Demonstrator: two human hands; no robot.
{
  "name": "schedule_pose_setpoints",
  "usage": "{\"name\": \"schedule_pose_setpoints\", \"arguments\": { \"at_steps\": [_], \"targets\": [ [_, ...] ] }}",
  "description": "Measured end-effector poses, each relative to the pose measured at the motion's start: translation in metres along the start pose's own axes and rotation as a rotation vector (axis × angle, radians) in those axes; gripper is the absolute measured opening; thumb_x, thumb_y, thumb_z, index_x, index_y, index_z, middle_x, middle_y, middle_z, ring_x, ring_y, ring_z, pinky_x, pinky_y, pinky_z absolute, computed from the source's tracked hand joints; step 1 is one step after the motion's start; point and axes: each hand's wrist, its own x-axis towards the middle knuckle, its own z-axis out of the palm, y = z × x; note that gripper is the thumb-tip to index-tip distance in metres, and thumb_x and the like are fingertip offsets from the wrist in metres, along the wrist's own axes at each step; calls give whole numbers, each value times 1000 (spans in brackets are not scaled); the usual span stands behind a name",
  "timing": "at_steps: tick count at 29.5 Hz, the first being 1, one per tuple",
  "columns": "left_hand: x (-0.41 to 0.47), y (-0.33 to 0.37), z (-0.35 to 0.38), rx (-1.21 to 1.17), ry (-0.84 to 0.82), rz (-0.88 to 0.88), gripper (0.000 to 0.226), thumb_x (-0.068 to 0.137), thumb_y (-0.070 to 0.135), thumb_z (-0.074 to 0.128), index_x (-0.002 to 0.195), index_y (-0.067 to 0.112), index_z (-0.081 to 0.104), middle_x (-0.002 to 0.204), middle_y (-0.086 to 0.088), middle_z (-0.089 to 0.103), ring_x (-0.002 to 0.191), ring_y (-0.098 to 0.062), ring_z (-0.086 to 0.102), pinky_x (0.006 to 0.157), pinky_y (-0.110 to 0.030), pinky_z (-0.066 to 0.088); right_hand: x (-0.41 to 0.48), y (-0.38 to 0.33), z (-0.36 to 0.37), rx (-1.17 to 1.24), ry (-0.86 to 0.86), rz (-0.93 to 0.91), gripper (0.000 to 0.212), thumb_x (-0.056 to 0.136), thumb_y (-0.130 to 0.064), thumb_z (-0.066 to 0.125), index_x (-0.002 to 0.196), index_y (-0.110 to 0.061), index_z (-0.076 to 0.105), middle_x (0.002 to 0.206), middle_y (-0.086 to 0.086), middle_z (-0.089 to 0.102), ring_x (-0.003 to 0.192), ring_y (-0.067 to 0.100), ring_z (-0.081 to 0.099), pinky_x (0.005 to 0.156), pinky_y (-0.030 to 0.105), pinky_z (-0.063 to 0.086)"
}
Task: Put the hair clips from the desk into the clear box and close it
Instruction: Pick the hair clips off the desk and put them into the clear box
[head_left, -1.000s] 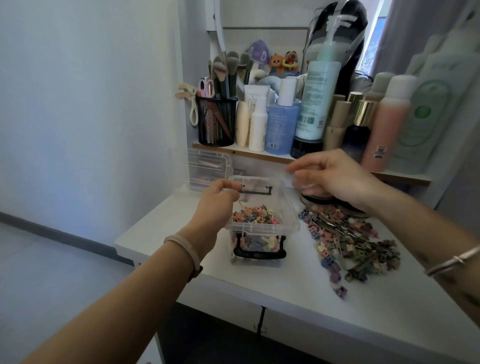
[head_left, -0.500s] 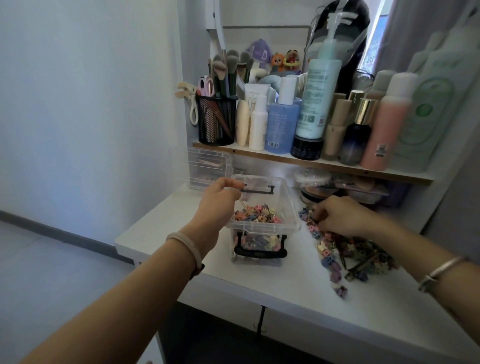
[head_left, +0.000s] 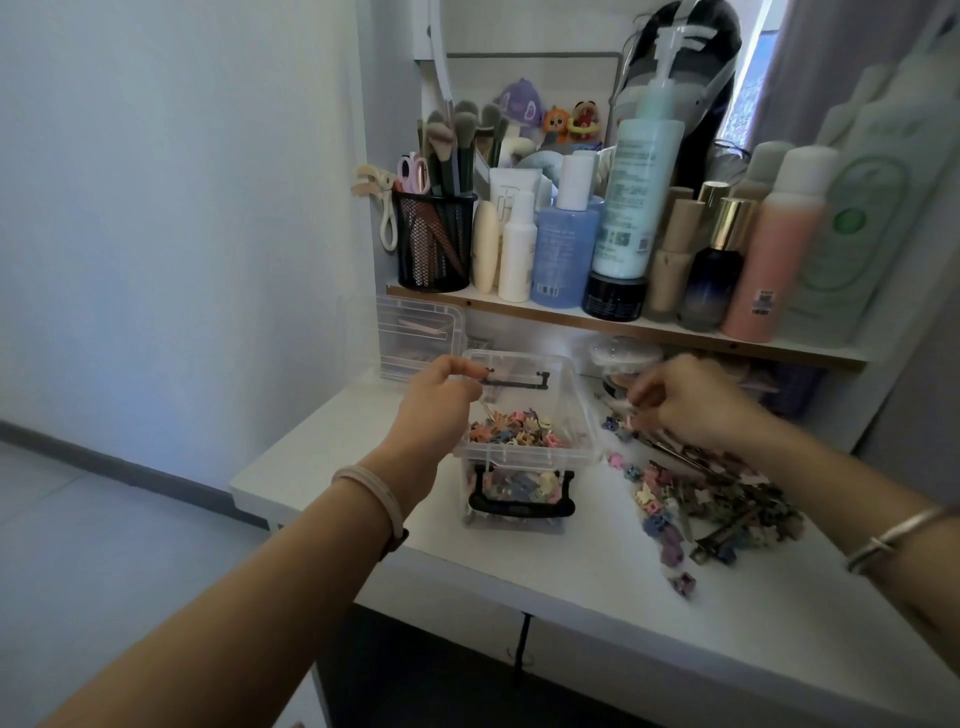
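white desk (head_left: 566, 577) with the clear box (head_left: 522, 454) open and part filled, loose hair clips (head_left: 711, 504) piled just right of it. left hand (head_left: 436, 402) pinches the box's left rim. right hand (head_left: 693, 402) is curled over the pile's far end, too blurry to tell if it's got one.

Plain white wall (head_left: 182, 234) on the left, running down to a dark baseboard (head_left: 130, 466) and a pale grey floor (head_left: 78, 561) that looks like tile, though it's too soft to be sure. White desk (head_left: 545, 571) sits in the corner with a wood-edged shelf (head_left: 675, 335) across the back. Daylight's coming from a sliver of window (head_left: 748, 88) top right, next to a greyish curtain (head_left: 831, 67).
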Motion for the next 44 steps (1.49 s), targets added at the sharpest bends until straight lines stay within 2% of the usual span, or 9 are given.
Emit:
{"name": "schedule_pose_setpoints", "arguments": {
  "at_steps": [3, 7, 11, 15, 19, 23, 34, 39, 44],
  "targets": [
    [0, 0, 0, -2, -3, -7, 18, 93, 5, 39, 91, 17, 53, 79, 2, 48, 61, -12, 40, 53, -21, 33, -3, -27, -25, 346, 72, -12, 22, 72, -10, 76, 94, -10, 71, 84, 1, 66, 79, 15, 59, 69, 23, 41],
    [1, -1, -1, -2, -7, -23, 23, 93, 5, 40, 83, 21, 52, 81, -1, 50, 63, -13, 41, 54, -22, 34, -10, -67, -30, 608, -110, 9, 20, 72, -10, 74, 91, -9, 69, 77, 1, 66, 71, 13, 61, 54, 16, 47],
    [-1, -1, 0, -18, -7, -26, 24, 93, 5, 40, 81, 21, 53, 82, -4, 51, 63, -14, 42, 54, -24, 35, -9, -80, -13, 642, -288, 71, 30, 83, -21, 65, 103, 2, 62, 91, 10, 67, 80, 18, 65, 69, 23, 55],
    [-2, 0, -1, -16, 3, -8, 17, 94, 5, 40, 94, 15, 54, 77, 2, 48, 60, -11, 39, 53, -21, 33, -1, -68, -23, 755, -143, 141, 30, 89, -18, 59, 108, 5, 60, 95, 18, 65, 83, 24, 65, 75, 27, 55],
    [-1, 0, 0, -19, 13, -3, 17, 93, 5, 40, 96, 14, 54, 79, 4, 49, 60, -11, 39, 53, -21, 33, 2, -28, -24, 312, -77, 147, 13, 89, -6, 56, 94, 0, 67, 88, 13, 67, 71, 20, 62, 63, 26, 53],
    [-2, 0, 1, -16, 19, -4, 18, 93, 5, 39, 96, 14, 54, 76, 2, 47, 60, -12, 38, 54, -21, 33, 1, 15, 0, -163, -136, 178, 19, 82, -12, 56, 87, -3, 72, 95, 15, 71, 87, 26, 65, 76, 34, 54],
    [0, 0, 3, -4, 25, -6, 19, 94, 4, 39, 98, 14, 55, 73, 2, 45, 59, -11, 38, 53, -20, 34, 1, 27, 19, -237, -89, 80, 17, 82, -10, 58, 95, -9, 69, 104, 11, 68, 97, 28, 62, 83, 35, 52],
    [0, -1, 3, -18, 24, -10, 18, 94, 5, 40, 96, 15, 55, 74, 2, 46, 59, -12, 38, 55, -22, 34, 1, -7, -12, 238, 106, 35, 9, 81, -6, 66, 83, -15, 65, 82, 4, 65, 77, 16, 58, 64, 23, 43],
    [-1, 0, 5, -35, 7, -29, 19, 94, 5, 39, 91, 17, 54, 76, 0, 47, 61, -13, 39, 56, -24, 35, -14, -61, -24, 669, -153, -20, 12, 80, -9, 67, 88, -12, 59, 80, 6, 64, 55, 7, 64, 48, 14, 51]
  ]
}}
